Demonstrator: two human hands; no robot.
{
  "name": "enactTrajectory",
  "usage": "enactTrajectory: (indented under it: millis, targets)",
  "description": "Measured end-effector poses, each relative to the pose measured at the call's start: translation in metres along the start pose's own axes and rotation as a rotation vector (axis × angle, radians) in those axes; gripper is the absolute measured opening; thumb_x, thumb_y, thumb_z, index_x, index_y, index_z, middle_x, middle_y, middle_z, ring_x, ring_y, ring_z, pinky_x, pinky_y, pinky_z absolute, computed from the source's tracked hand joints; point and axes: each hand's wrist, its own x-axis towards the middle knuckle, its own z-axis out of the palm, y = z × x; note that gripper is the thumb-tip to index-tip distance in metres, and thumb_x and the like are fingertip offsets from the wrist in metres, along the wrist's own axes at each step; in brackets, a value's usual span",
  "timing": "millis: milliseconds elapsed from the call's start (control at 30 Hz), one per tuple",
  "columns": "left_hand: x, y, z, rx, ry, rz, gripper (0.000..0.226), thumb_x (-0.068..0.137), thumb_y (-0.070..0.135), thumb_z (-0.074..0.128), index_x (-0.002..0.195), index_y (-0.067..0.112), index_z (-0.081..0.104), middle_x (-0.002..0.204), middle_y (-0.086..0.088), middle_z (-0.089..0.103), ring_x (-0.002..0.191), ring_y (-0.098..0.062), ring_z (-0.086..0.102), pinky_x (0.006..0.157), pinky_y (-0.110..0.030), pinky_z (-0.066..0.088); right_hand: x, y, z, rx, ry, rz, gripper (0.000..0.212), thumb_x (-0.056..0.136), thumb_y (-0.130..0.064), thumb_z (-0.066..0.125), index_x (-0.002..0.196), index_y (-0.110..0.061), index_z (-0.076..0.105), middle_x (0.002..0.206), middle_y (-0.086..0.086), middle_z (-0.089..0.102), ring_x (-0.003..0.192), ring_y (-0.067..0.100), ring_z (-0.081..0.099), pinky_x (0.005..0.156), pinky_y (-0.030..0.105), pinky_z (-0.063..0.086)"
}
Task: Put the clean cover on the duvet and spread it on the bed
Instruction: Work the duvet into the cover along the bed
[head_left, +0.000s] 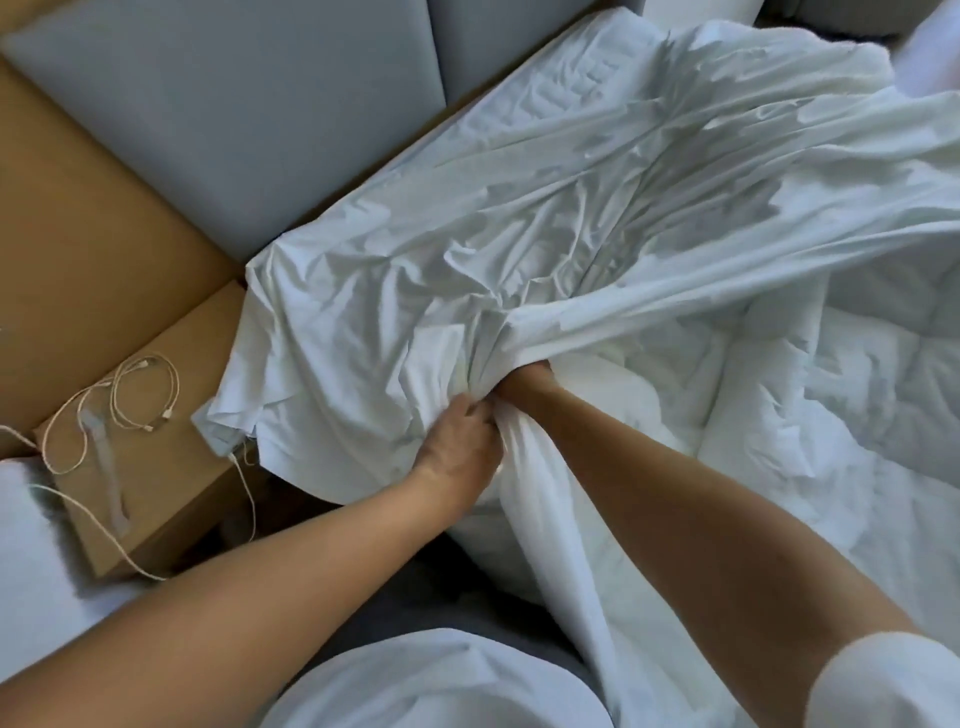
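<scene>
The thin white duvet cover (545, 208) lies crumpled across the bed, stretched from the far right down to the near corner. The puffy quilted white duvet (841, 405) bulges at the right, partly under the cover. My left hand (460, 449) grips a gathered bunch of the cover at the bed's near edge. My right hand (530, 382) reaches in under the cover's edge; its fingers are hidden by the cloth. The two hands are almost touching.
A wooden bedside table (171, 499) stands at the left with coiled white charging cables (135, 400) on it. A grey padded headboard (234, 119) runs behind the bed. A corner of the cover hangs over the table's edge.
</scene>
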Motion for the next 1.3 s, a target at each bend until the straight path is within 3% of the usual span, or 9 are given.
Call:
enactTrajectory:
  millis: [200, 367, 533, 733, 800, 933, 1067, 1200, 1300]
  targets:
    - [0.001, -0.036, 0.01, -0.099, -0.024, -0.044, 0.029, 0.096, 0.013, 0.052, 0.12, 0.021, 0.065, 0.116, 0.004, 0.064, 0.122, -0.023, 0.046, 0.099, -0.039, 0.033, 0.002, -0.011, 0.013, 0.168, 0.068, 0.015, 0.06, 0.104, -0.04, 0.043, 0.156, -0.017, 0.025, 0.164, 0.009, 0.022, 0.151, 0.028, 0.016, 0.123, 0.044, 0.006]
    - [0.009, -0.036, 0.015, -0.114, -0.051, -0.04, 0.029, 0.096, 0.018, 0.054, 0.124, 0.023, 0.061, 0.119, 0.004, 0.062, 0.119, -0.02, 0.049, 0.096, -0.036, 0.033, -0.087, 0.003, 0.083, 0.327, 0.682, 0.302, 0.088, 0.078, -0.075, 0.057, 0.15, -0.027, 0.042, 0.148, 0.018, 0.041, 0.135, 0.034, 0.039, 0.108, 0.046, 0.035]
    - [0.01, -0.034, 0.02, -0.07, -0.07, 0.017, 0.028, 0.095, 0.021, 0.056, 0.122, 0.023, 0.062, 0.117, 0.004, 0.062, 0.119, -0.019, 0.049, 0.098, -0.036, 0.034, -0.098, -0.033, 0.111, 0.82, 0.347, 0.284, 0.082, 0.091, -0.021, 0.064, 0.159, -0.023, 0.019, 0.127, 0.02, 0.057, 0.108, 0.037, 0.058, 0.09, 0.043, 0.05]
    - [0.013, -0.019, 0.009, -0.046, -0.028, 0.111, 0.031, 0.097, 0.011, 0.048, 0.124, 0.017, 0.063, 0.121, -0.004, 0.065, 0.126, -0.027, 0.045, 0.099, -0.036, 0.032, -0.014, -0.001, 0.008, 0.905, 0.851, 0.313, 0.041, 0.079, -0.009, 0.047, 0.109, -0.018, 0.072, 0.097, 0.003, 0.074, 0.089, 0.021, 0.066, 0.075, 0.025, 0.045]
    - [0.018, -0.023, -0.001, -0.093, 0.024, 0.082, 0.034, 0.097, 0.014, 0.046, 0.127, 0.019, 0.062, 0.124, -0.003, 0.064, 0.127, -0.026, 0.046, 0.103, -0.038, 0.03, -0.001, -0.006, 0.003, 0.729, 0.619, 0.33, 0.029, 0.084, -0.014, 0.051, 0.106, -0.017, 0.069, 0.099, 0.008, 0.072, 0.093, 0.027, 0.066, 0.073, 0.03, 0.042]
    - [0.013, -0.028, 0.009, -0.009, -0.024, 0.142, 0.037, 0.099, 0.021, 0.047, 0.134, 0.022, 0.059, 0.145, 0.002, 0.051, 0.138, -0.021, 0.036, 0.112, -0.041, 0.025, -0.011, -0.006, 0.031, 0.306, -0.375, 0.241, 0.032, 0.096, -0.025, 0.055, 0.126, -0.014, 0.06, 0.13, 0.01, 0.061, 0.121, 0.03, 0.057, 0.096, 0.039, 0.042]
    - [-0.002, 0.011, 0.017, 0.135, -0.139, 0.283, 0.032, 0.096, 0.024, 0.057, 0.127, 0.021, 0.064, 0.128, -0.002, 0.062, 0.126, -0.028, 0.047, 0.109, -0.041, 0.027, -0.028, 0.005, 0.032, 0.597, -0.213, 0.186, 0.026, 0.093, -0.029, 0.06, 0.117, -0.019, 0.064, 0.113, 0.002, 0.064, 0.108, 0.021, 0.059, 0.09, 0.032, 0.046]
    - [-0.003, 0.021, 0.028, 0.072, -0.075, 0.288, 0.041, 0.098, 0.025, 0.055, 0.137, 0.016, 0.056, 0.137, -0.004, 0.057, 0.131, -0.028, 0.041, 0.113, -0.043, 0.021, -0.09, 0.002, 0.073, 0.816, 0.266, 0.508, 0.093, 0.069, -0.063, 0.076, 0.147, -0.029, 0.041, 0.143, 0.007, 0.051, 0.128, 0.027, 0.048, 0.096, 0.038, 0.046]
    - [-0.006, 0.023, 0.04, 0.141, -0.045, 0.352, 0.046, 0.098, 0.027, 0.053, 0.142, 0.015, 0.05, 0.138, -0.004, 0.054, 0.129, -0.028, 0.042, 0.111, -0.045, 0.024, -0.101, -0.017, 0.103, 0.761, 0.115, 0.52, 0.076, 0.088, -0.029, 0.067, 0.155, -0.019, 0.033, 0.136, 0.021, 0.058, 0.118, 0.042, 0.056, 0.09, 0.042, 0.049]
